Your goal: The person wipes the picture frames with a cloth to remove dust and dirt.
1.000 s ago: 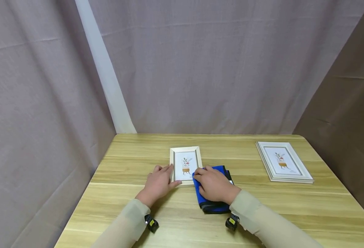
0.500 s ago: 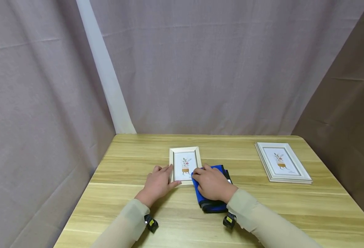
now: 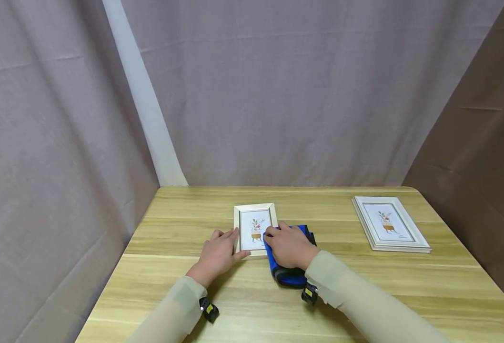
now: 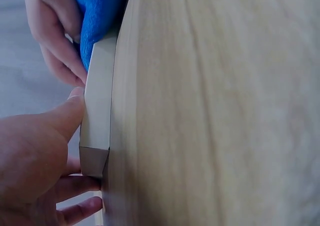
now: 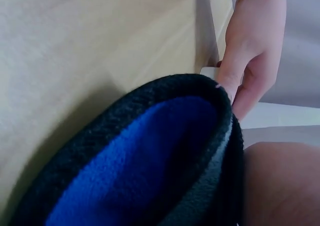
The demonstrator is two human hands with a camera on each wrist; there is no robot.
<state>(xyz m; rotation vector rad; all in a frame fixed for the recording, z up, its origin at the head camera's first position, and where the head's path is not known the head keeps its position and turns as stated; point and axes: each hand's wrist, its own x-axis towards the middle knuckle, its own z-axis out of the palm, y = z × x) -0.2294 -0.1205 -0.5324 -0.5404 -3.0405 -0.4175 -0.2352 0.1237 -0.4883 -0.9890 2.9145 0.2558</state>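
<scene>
A cream picture frame [image 3: 256,206] lies flat on the table, its print showing a plant in an orange pot. My left hand [image 3: 217,252] grips the frame's near left corner, thumb on the near edge and fingers along the left side. In the left wrist view, the thumb [image 4: 70,108] presses the frame's edge [image 4: 97,101]. My right hand [image 3: 289,247] holds a folded blue cloth [image 3: 292,278] with black edging against the frame's near right part, hiding that corner. The cloth [image 5: 135,156] fills much of the right wrist view, its folds bulging open.
Several white picture frames [image 3: 389,224], stacked, lie toward the right of the wooden table [image 3: 183,214]. Grey curtains [image 3: 277,95] hang behind and to the left, with a brown one [image 3: 483,143] at right. Each wrist wears a small black camera [image 3: 209,309].
My right hand has slid slightly left and away from me with the cloth, along the frame's right side. The left hand keeps its place on the frame.
</scene>
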